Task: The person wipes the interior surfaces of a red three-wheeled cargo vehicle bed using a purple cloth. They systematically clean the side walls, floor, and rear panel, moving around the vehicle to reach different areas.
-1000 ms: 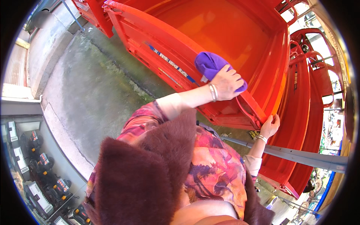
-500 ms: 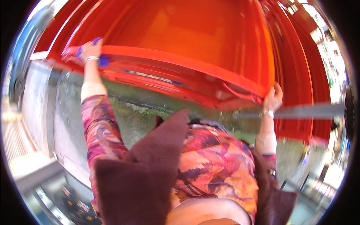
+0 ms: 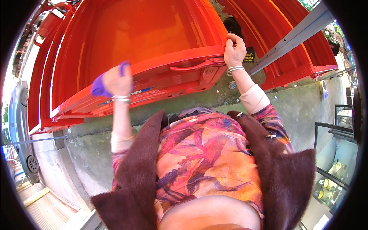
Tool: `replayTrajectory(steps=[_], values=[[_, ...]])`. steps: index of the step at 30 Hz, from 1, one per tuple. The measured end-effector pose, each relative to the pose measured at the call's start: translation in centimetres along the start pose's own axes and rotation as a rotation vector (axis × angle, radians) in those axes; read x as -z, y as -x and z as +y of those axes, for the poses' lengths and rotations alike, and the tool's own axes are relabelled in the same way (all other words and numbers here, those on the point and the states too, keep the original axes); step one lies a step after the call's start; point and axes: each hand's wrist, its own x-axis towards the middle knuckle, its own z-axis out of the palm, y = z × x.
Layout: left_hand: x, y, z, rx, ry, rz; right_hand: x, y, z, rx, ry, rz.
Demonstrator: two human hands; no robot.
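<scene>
My left hand [image 3: 118, 80] is wrapped around a purple cloth [image 3: 99, 86] on the top edge of a red tailgate [image 3: 174, 57], left of its middle. That hand is smeared by motion. At the tailgate's right corner my right hand [image 3: 235, 50] grips the rim, fingers curled over the top. Beside it a red latch handle [image 3: 197, 65] runs along the tailgate's outer face. Behind the tailgate lies the red cargo bed [image 3: 142, 30], with ribbed side walls.
A grey metal post [image 3: 293, 36] slants up at the right, close to my right forearm. Another red cargo bed [image 3: 280, 65] stands beyond it. A glass display case [image 3: 333, 153] stands at the lower right. Farther left is a blue car [image 3: 23, 126]. Concrete ground [image 3: 96, 142] lies below.
My left hand and the purple cloth have moved rightward along the tailgate from its left end. My right hand remains at the right corner. The view has turned toward the right.
</scene>
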Motion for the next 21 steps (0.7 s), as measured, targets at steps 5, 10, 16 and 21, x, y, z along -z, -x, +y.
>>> replayTrajectory(steps=[5, 10, 16, 21], values=[[-2.6, -2.1, 17.7, -0.105, 0.281, -0.117, 0.1, 0.2, -0.8, 0.130, -0.044, 0.045], [-4.4, -3.3, 28.6, -0.324, 0.506, -0.107, 0.1, -0.3, 0.2, -0.434, -0.610, -0.020], [-5.5, -4.5, 33.2, -0.242, 0.396, -0.353, 6.5, 0.2, 4.6, -0.924, -0.614, 0.010], [-5.0, -3.4, 31.3, -0.065, 0.648, -0.220, 12.0, 0.7, 6.3, -0.884, -0.579, -0.181]])
